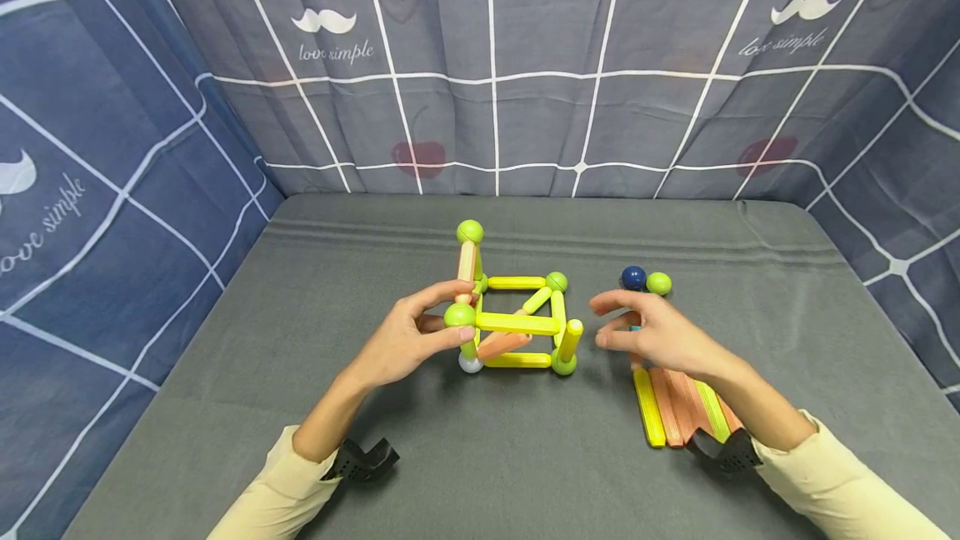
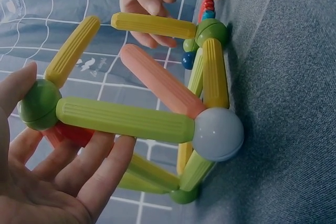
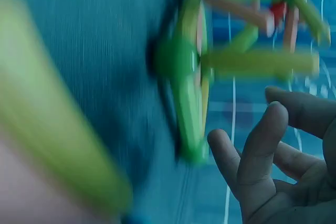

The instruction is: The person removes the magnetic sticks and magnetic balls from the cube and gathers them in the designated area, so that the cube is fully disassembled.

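A frame of magnetic building sticks and balls (image 1: 517, 323) stands mid-table, mostly yellow and green. My left hand (image 1: 401, 346) pinches the green ball (image 1: 460, 315) at its upper near-left corner; in the left wrist view the thumb presses this ball (image 2: 39, 104) while the fingers lie behind it. Under that corner a green stick (image 2: 126, 120) runs down to a white ball (image 2: 218, 134). An orange stick (image 2: 160, 80) slants up from the white ball with its other end free. Right of the frame, my right hand (image 1: 663, 338) hovers with loosely bent fingers, holding nothing.
Beneath my right forearm lies a row of yellow and orange sticks (image 1: 678, 407). Behind that hand sit a dark blue ball (image 1: 633, 277) and a green ball (image 1: 659, 283). A yellow stick (image 1: 572, 338) stands up at the frame's near-right corner. Curtains (image 1: 540, 123) enclose the grey table (image 1: 360, 240).
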`<state>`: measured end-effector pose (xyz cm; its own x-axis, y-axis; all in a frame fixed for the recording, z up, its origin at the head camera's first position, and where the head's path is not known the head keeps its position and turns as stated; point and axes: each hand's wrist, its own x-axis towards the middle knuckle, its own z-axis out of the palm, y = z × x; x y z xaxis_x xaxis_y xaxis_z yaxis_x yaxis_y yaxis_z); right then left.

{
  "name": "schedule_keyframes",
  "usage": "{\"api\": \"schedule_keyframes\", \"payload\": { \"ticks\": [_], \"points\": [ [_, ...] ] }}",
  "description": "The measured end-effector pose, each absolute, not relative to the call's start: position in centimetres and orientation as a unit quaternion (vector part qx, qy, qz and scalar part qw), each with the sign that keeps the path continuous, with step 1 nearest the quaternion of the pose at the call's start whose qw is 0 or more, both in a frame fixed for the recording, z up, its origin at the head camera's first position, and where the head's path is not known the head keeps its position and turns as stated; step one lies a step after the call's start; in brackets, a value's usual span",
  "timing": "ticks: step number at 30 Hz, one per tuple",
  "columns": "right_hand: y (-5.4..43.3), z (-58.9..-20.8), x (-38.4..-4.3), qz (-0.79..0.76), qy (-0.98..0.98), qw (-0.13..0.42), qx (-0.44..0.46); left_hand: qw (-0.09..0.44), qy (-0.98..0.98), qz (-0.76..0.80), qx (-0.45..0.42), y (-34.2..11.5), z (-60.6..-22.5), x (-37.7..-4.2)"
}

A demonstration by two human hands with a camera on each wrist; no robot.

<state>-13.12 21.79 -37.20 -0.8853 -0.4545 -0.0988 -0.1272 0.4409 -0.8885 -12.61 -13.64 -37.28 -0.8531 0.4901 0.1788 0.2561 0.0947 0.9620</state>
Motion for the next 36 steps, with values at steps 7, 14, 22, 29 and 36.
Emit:
{"api": "schedule_keyframes", "payload": {
  "ticks": [7,14,22,29,36],
  "points": [
    [18.7,-38.2,-12.2,-0.515,0.805,0.197,-0.218,0.101,0.735,0.622,0.250,-13.5,-37.3,-12.6],
    [18.3,-38.9,-12.3,-0.506,0.810,0.177,-0.237,0.099,0.735,0.622,0.250,-13.5,-37.4,-12.6],
    [18.4,-39.1,-12.5,-0.486,0.823,0.161,-0.245,0.098,0.734,0.623,0.252,-13.5,-37.3,-12.6],
    [18.4,-39.2,-12.6,-0.532,0.798,0.169,-0.226,0.096,0.733,0.624,0.253,-13.5,-37.3,-12.5],
    [18.8,-39.1,-12.0,-0.527,0.805,0.165,-0.215,0.094,0.735,0.621,0.254,-13.6,-37.3,-12.5]
  ]
}}
